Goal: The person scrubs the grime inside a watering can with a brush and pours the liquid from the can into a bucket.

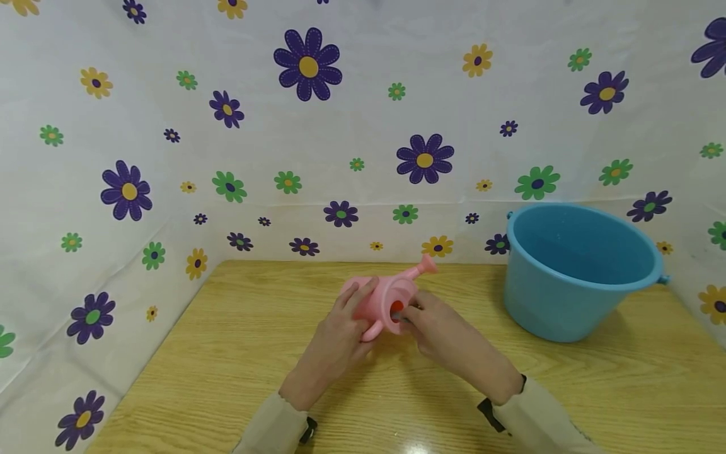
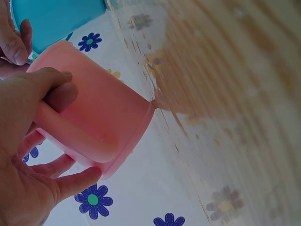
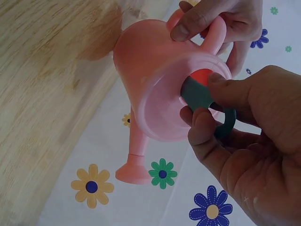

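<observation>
A pink watering can (image 3: 146, 61) is tilted above the wooden table, its wide mouth facing the right hand and its sprinkler spout (image 1: 422, 267) pointing away. My left hand (image 1: 334, 334) grips it at the handle (image 2: 75, 134), thumb over the handle and fingers spread along the body. My right hand (image 1: 439, 321) pinches a dark green handle (image 3: 196, 93) with a ring at its end, between thumb and fingers, at the can's mouth. The far end of that handle goes into the can and is hidden. Something red-orange (image 3: 203, 75) shows inside the can beside it.
A large light blue bucket (image 1: 558, 312) stands on the table at the right, apart from the hands. The wooden table (image 1: 238, 353) runs back to a white cloth (image 1: 351, 126) printed with flowers, which also hangs at both sides.
</observation>
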